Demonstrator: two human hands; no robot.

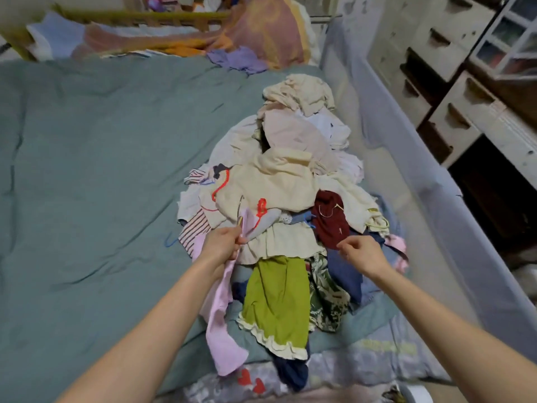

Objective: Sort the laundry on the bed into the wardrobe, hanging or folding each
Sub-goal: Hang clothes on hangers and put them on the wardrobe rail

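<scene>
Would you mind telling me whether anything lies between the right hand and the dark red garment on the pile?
Nothing visible does. The right hand sits at the near edge of the dark red garment, which lies on top of the pile there, uncovered. The left hand holds a pale pink garment and is off to the side.

A laundry pile (293,199) is heaped on the bed (87,158), toward the bed's right side. Behind the pile, at the head of the bed, pillows (261,33) are stacked. To the right of the pile a bed rail (406,158) is set along the mattress edge, and beyond that rail a chest of drawers (430,53) is placed. A wire hanger (240,209) is caught in the pile's near left part (partly buried). A wooden cot (139,17) is seen behind the bed, left of the pillows.
</scene>
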